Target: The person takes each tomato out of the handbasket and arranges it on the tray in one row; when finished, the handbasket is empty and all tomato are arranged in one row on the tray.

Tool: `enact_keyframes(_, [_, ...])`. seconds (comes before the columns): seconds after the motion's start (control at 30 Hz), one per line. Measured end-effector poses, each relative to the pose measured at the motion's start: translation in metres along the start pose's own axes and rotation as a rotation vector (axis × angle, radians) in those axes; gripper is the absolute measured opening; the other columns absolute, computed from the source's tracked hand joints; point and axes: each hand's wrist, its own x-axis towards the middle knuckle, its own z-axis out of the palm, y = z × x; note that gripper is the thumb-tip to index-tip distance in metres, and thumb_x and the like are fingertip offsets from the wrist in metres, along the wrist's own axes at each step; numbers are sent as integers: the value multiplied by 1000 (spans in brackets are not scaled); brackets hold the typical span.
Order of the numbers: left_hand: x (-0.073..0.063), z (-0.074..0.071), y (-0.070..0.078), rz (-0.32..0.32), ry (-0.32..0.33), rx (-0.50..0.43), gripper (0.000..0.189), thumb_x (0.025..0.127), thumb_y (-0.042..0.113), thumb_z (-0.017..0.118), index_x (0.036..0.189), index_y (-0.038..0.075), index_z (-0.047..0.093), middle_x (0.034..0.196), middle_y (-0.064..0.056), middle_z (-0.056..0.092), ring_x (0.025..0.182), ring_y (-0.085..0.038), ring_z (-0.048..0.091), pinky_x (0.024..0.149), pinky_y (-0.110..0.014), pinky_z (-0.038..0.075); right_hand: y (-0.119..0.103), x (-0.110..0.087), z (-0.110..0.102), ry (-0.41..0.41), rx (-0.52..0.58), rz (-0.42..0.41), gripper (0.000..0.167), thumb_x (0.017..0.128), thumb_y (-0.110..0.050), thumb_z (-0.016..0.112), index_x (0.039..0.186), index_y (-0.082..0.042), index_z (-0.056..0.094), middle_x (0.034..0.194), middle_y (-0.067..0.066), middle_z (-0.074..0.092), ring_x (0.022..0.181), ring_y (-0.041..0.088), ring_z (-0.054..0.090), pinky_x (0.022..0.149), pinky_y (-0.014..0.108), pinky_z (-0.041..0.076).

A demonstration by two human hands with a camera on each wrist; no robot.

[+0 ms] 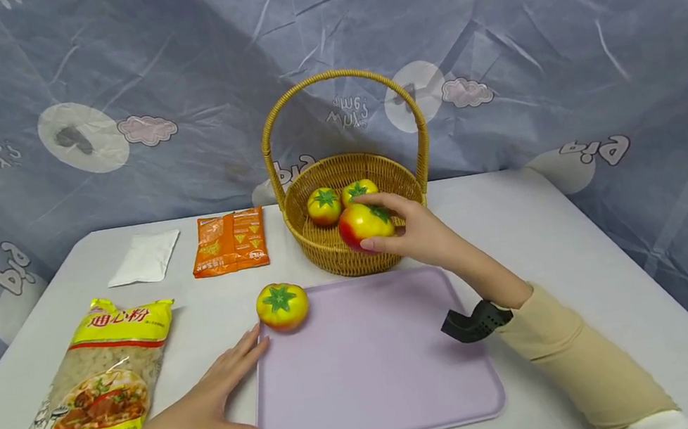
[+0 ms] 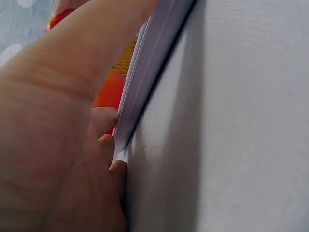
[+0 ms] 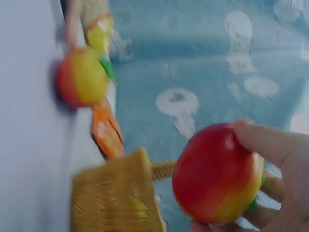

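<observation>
Glossy fruit (image 1: 363,225), rough woven basket (image 1: 349,263), matt tray (image 1: 373,360).
Fruit skin smooth, plastic-looking, with bright highlights; basket coarse, wicker-like, faint sheen; tray smooth, plastic-looking. Pasta bag (image 1: 97,373) and orange packet (image 1: 230,243): shiny, crinkled plastic film. White sachet (image 1: 145,258): matt, paper-like. Backdrop (image 1: 173,57): wrinkled, cloth-like, soft sheen.

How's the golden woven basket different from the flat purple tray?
The golden woven basket is round and deep; the pale purple rectangular tray is flat. The basket has a tall arched handle; the tray has none. Two round yellow-and-red fruits lie inside the basket; one similar fruit sits on the tray. Both rest on the white table.
</observation>
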Motion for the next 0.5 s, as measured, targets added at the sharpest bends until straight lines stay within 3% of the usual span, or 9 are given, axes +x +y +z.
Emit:
enact_keyframes(0.13, [0,-1,0,-16,-2,-8,104,70,51,77,149,10,23,154,-13,10,138,-30,11,103,-11,1,3,-13,20,-50,53,-31,59,78,-17,77,132,-14,53,129,3,50,109,22,49,83,37,50])
enact_keyframes(0.5, [0,1,0,-18,2,-26,104,69,49,78,149,11,24,154,-13,11,138,-32,12,103,-11,2,35,-19,71,-190,-206,-116,63,77,-30,78,132,-13,53,122,1,53,106,14,49,92,35,42])
